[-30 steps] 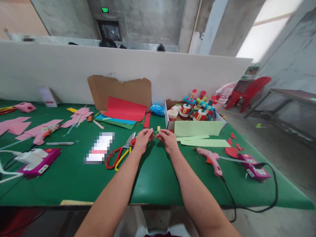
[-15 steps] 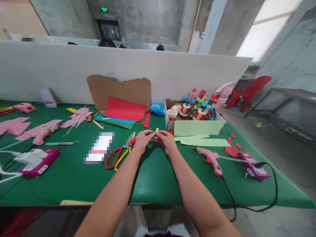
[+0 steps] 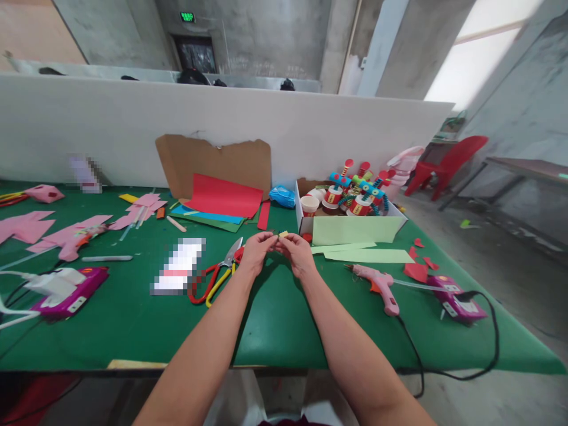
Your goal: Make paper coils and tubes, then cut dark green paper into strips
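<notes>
My left hand [image 3: 257, 251] and my right hand [image 3: 300, 252] meet above the middle of the green table. Between their fingertips is a small paper strip [image 3: 283, 235], pale yellow where it shows, with a darker part beside it. Both hands are closed in a pinch on it, and the fingers hide most of its shape. Scissors [image 3: 217, 273] with red and yellow handles lie half open just left of my left wrist. To the right of my right forearm rests a pink glue gun [image 3: 379, 287].
Behind my hands stands a white box [image 3: 306, 223] holding paper-cup figures [image 3: 360, 201]. Light green paper [image 3: 368, 255] and red scraps [image 3: 416, 272] lie to the right, near a purple power strip [image 3: 459, 302]. Red sheets [image 3: 226, 195] lean on cardboard [image 3: 213, 151]. A blurred phone-like object [image 3: 180, 266] lies left.
The yellow end of the strip has tilted and turned slightly between my fingertips. My right fingers have shifted a little; everything else stays in place.
</notes>
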`<state>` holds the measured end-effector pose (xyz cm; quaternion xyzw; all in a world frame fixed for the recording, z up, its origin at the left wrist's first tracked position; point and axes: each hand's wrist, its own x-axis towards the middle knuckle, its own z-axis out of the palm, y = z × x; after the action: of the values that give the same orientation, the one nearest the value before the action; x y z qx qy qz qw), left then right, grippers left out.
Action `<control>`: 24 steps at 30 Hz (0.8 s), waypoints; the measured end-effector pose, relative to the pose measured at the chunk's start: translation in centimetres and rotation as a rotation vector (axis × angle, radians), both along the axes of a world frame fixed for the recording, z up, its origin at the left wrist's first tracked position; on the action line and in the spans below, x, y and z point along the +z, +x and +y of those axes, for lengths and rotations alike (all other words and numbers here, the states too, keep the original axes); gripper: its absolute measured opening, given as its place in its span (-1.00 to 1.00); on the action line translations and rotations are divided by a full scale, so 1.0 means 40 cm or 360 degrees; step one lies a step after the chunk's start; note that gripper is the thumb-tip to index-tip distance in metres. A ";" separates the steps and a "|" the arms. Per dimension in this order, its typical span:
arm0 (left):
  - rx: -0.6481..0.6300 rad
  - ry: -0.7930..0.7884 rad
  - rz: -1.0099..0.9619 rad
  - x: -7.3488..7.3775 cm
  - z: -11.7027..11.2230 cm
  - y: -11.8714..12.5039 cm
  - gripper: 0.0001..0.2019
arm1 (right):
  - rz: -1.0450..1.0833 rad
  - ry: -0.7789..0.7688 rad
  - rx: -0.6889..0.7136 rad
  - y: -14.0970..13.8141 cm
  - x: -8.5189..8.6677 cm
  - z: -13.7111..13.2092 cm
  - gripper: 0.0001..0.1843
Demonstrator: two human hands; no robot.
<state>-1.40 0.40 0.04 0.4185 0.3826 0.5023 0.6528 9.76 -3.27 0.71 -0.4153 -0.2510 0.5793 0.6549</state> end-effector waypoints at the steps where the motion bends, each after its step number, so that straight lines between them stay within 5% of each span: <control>1: -0.0013 -0.0013 -0.0033 0.001 0.000 -0.001 -0.62 | 0.0014 -0.0005 0.0044 0.006 0.002 -0.001 -0.81; 12: -0.0107 -0.0076 -0.0064 0.016 -0.013 0.001 -0.59 | 0.0137 -0.0078 0.0292 0.037 -0.005 0.000 -0.80; 24: -0.0090 -0.0002 0.0046 0.014 -0.008 -0.003 -0.61 | 0.0050 -0.0076 0.0322 0.039 0.007 -0.006 -0.68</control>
<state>-1.52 0.08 0.60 0.4358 0.3803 0.4774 0.6614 11.30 -3.52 0.98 -0.3943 -0.2673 0.6547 0.5869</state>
